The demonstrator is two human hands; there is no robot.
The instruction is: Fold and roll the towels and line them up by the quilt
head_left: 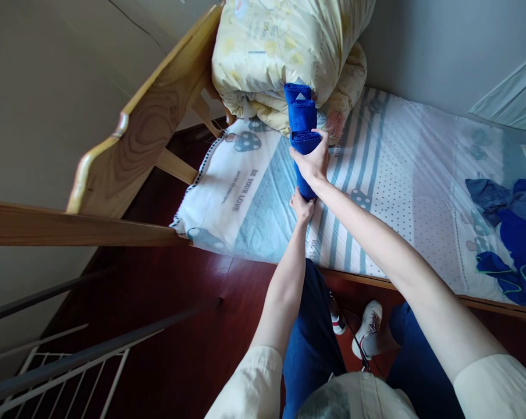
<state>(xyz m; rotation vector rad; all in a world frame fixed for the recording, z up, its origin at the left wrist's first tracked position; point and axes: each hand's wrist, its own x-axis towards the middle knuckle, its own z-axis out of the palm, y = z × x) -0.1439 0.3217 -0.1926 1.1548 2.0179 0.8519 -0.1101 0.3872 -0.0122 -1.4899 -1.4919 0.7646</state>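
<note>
Folded blue cloths stand in a short row on the bed, pressed against a bulky cream quilt [284, 52]. The nearest folded blue cloth [305, 181] is between my two hands. My right hand [313, 158] is closed round its upper part, thumb on the left side and fingers on the right. At the lower end, my left hand [301, 205] grips it with curled fingers. Just beyond, a second folded blue cloth [302, 116] and a third folded blue cloth [294, 91] stand one behind the other. Whether they are garments or towels cannot be told.
The bed [272, 198] has a patterned sheet and a wooden headboard [153, 110] at left. A crumpled heap of blue clothes [520, 227] lies at the right. A wooden rail [71, 224] and metal bars [114, 337] are at lower left. Dark red floor [193, 349] shows below.
</note>
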